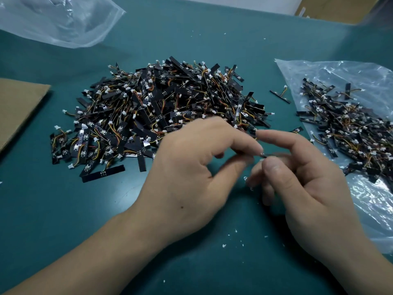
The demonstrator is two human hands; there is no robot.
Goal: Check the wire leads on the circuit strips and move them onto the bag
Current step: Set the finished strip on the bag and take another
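1. Left hand: nearest the camera, forearm entering from the lower left. Thumb and forefinger are curled into a pinch on one end of a strip.
2. Right hand: thumb and lower fingers pinch the strip's other end, and the forefinger is stretched out above. Blur hides this strip's leads.
3. Strip: held between both hands above the table, between pile and bag. Judged under check, not yet moved.
4. Pile: a large heap of black strips with orange and yellow wires and white plugs, just beyond the left hand.
5. Bag: clear plastic, flat at right, carrying a smaller heap of strips.
6. Stray: one strip on the table between pile and bag, touching neither.
7. Also present: a second bag at far left, cardboard at left, and white flecks near the wrists.
8. Hazards, judged:
   - Wires tangle, so a lifted strip may drag its neighbours off the pile.
   - Hard tugging could strain a lead at its joint.
   - A loose toss may land short, as the stray suggests.
   - The stray's status is unknown, so it risks being counted wrongly.
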